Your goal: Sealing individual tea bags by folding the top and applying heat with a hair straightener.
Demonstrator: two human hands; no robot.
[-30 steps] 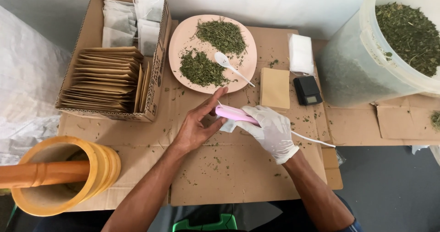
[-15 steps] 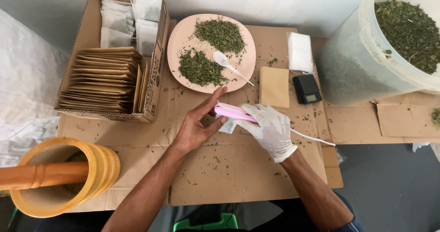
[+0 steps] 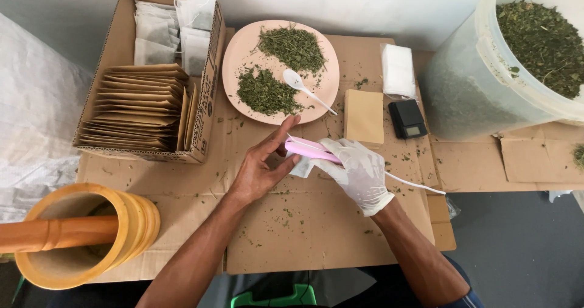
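My right hand (image 3: 359,173), in a white glove, grips a pink handheld sealer (image 3: 307,149) with a thin white cord (image 3: 413,183) trailing to the right. The sealer is clamped on a small white filter bag (image 3: 300,167). My bare left hand (image 3: 263,162) holds that bag between thumb and fingers, just left of the sealer. Both hands hover over the cardboard-covered table (image 3: 316,235), right below a pink plate (image 3: 237,58) bearing two heaps of dried green herb and a white plastic spoon (image 3: 302,86).
A cardboard box (image 3: 115,46) at the left holds brown paper pouches and white filter bags. A brown pouch (image 3: 364,117), a stack of white bags (image 3: 398,70) and a small black scale (image 3: 407,119) lie right of the plate. A large tub of herb (image 3: 486,83) stands far right; a wooden mortar with pestle (image 3: 79,238) lower left.
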